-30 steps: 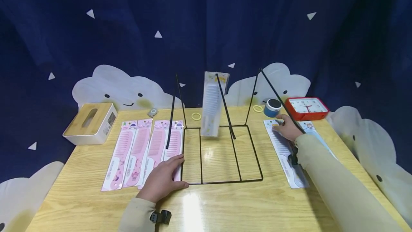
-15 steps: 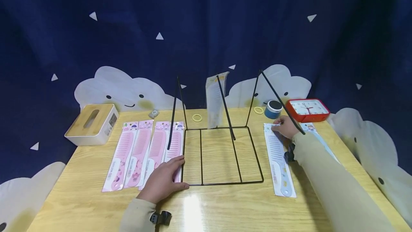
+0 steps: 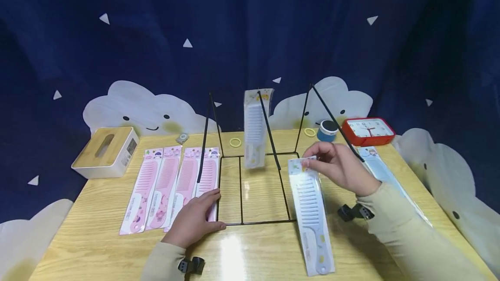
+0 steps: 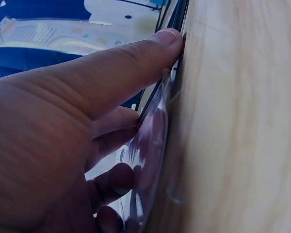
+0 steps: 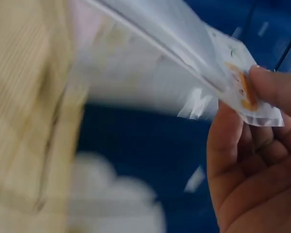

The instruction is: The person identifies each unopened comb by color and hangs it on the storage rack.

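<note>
My right hand point(image 3: 339, 167) pinches the top card of a light blue comb in a clear package point(image 3: 310, 211), between thumb and fingertips. The comb hangs with its handle toward the table's front, beside the black wire display rack point(image 3: 269, 221). In the right wrist view, the thumb presses the package's printed card point(image 5: 242, 87). My left hand point(image 3: 195, 218) rests at the rack's front left corner, its thumb touching the front bar. Its fingers lie by the left bar, over a pink packaged comb point(image 3: 207, 177). Another packaged comb point(image 3: 254, 129) hangs from the rack's middle arm.
Several pink packaged combs point(image 3: 144, 185) lie left of the rack. A blue packaged comb point(image 3: 384, 174) lies at right, partly under the right arm. Behind stand a tissue box point(image 3: 103, 151), a small blue speaker point(image 3: 327, 131), a red clock point(image 3: 368, 132) and yellow rings point(image 3: 235, 142).
My right hand has lifted a blue packaged comb from the table's right side and brought it left and nearer, beside the rack. The hanging comb has swung. My left hand stays put.
</note>
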Demonstrator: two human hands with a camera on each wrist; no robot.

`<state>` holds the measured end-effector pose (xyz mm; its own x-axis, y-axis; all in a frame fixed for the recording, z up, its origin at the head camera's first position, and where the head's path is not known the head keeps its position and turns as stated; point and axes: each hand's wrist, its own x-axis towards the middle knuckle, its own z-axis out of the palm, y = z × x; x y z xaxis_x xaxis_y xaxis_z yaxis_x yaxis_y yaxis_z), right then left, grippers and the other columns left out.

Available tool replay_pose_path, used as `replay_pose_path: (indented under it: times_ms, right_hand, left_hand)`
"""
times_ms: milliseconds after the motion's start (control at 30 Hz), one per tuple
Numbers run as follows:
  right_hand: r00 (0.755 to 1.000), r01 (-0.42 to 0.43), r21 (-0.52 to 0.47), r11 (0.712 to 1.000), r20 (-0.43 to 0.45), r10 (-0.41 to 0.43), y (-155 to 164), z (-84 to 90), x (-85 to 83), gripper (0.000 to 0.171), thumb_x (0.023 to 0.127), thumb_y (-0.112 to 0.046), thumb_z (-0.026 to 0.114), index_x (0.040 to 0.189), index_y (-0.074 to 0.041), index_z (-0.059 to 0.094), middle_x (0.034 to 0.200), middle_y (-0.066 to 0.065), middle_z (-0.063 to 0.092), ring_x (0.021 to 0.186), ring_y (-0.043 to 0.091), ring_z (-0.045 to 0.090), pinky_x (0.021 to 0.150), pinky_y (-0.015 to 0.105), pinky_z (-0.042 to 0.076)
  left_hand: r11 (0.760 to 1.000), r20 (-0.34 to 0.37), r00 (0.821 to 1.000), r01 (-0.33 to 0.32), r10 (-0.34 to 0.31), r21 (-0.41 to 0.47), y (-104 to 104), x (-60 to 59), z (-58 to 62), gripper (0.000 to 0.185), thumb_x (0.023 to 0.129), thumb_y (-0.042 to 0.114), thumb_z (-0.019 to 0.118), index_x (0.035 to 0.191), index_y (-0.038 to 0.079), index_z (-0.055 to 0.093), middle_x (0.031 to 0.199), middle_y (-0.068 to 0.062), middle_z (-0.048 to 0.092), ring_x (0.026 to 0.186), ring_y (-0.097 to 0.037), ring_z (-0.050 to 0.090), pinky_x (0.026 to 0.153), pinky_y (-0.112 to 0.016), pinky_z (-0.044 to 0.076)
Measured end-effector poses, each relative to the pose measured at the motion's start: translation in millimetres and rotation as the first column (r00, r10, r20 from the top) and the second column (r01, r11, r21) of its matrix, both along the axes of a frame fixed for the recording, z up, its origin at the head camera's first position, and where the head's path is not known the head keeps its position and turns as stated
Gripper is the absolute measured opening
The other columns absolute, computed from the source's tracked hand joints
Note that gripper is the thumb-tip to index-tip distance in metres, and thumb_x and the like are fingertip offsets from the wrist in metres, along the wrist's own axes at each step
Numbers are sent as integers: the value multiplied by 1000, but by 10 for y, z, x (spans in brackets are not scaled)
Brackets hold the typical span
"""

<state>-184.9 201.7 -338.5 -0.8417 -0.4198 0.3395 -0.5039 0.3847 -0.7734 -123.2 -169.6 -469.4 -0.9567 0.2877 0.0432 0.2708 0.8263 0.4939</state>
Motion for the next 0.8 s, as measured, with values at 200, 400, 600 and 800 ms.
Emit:
replay_pose_path:
  times_ms: [200, 400, 600, 800]
  right_hand:
    - [946, -266, -109, 958, -218, 239, -440, 437, 532, 24, 85, 11, 72, 95, -11, 72, 89, 2, 69, 75, 12, 61, 60, 22, 54]
    - [918, -323, -210, 923, -305, 252, -594, 633, 687, 19, 86, 9, 72, 97, -7, 72, 90, 7, 69, 80, 15, 61, 63, 24, 54]
    - [958, -212, -210, 955, -239, 160, -646, 710, 694, 25, 83, 12, 74, 94, -10, 73, 89, 3, 67, 79, 15, 59, 58, 24, 51]
    - [954, -197, -197, 960, -265, 141, -647, 682, 673, 15, 87, 7, 73, 94, -7, 73, 90, 3, 69, 76, 14, 59, 56, 23, 50]
  left_hand:
    - [1000, 5, 1000, -11, 11, 4, -22, 11, 22, 82, 72, 42, 89, 139, 6, 59, 151, -2, 51, 132, -34, 52, 110, -50, 41]
    - [1000, 28, 999, -17, 17, 9, -26, 22, 18, 83, 72, 45, 88, 141, 8, 58, 152, -2, 49, 133, -34, 50, 111, -50, 40]
    - [1000, 21, 1000, -19, 18, 9, -19, 23, 26, 82, 72, 44, 88, 140, 7, 58, 152, -2, 50, 134, -34, 50, 112, -51, 39]
    - [1000, 14, 1000, -3, 3, 26, 10, 27, 43, 82, 72, 42, 88, 139, 6, 59, 151, -4, 51, 134, -35, 50, 111, -52, 39]
